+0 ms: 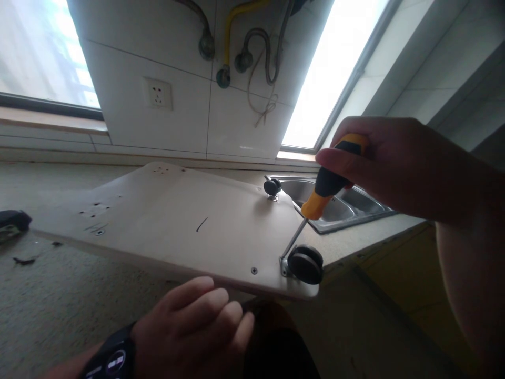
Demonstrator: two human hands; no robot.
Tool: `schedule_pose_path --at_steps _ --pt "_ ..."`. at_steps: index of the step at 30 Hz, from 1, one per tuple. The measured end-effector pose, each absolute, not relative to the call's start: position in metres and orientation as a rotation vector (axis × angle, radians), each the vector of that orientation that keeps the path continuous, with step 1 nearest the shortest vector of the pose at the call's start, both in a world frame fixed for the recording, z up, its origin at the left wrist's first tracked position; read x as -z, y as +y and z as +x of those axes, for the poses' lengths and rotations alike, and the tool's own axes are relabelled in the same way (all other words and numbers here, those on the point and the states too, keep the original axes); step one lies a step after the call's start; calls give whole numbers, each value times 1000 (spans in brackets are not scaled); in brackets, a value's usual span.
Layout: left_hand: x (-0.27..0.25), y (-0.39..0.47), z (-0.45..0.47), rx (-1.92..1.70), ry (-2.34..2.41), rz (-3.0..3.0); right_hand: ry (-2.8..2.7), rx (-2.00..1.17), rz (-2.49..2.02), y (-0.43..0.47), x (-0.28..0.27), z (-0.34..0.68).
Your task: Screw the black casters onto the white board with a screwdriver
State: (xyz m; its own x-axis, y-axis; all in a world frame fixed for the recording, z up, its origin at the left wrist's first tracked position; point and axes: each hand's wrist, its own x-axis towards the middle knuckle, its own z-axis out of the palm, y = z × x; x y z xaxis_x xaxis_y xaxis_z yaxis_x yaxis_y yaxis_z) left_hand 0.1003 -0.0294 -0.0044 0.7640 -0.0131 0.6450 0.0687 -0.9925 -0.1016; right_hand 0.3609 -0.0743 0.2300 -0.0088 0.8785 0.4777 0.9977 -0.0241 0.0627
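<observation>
My right hand (379, 158) is wrapped around the yellow-and-black handle of a screwdriver (325, 181). Its shaft slants down to the metal plate of a black twin-wheel caster (305, 264) at the near right corner of a pale board (169, 210). The tip meets the plate, where the screw itself is too small to make out. A second caster (272, 187) stands at the far right corner. By the board's near edge, my left hand (193, 326) has its fingers curled; its palm and thumb are hidden, as is anything in them. A dark watch (112, 358) is on that wrist.
The board lies on a speckled countertop (98, 300), beside a steel double sink (351, 210). Groups of holes (94, 209) mark its left end. A dark tool (13, 223) lies at far left. Behind are a tiled wall, a socket (158, 93) and hoses (268, 58).
</observation>
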Motion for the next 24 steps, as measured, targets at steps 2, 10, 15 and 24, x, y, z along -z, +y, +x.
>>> schedule_pose_path --at_steps 2,10,15,24 --pt "-7 -18 97 1087 -151 -2681 -1987 485 -1908 -74 -229 364" --pt "-3 16 101 801 -387 -2645 -2185 224 -1596 -82 -227 375" --pt "-2 15 100 794 -345 -2642 -2076 413 -1772 -83 -229 372" --pt "-5 18 102 865 -295 -2576 -2085 377 -2010 -70 -239 379"
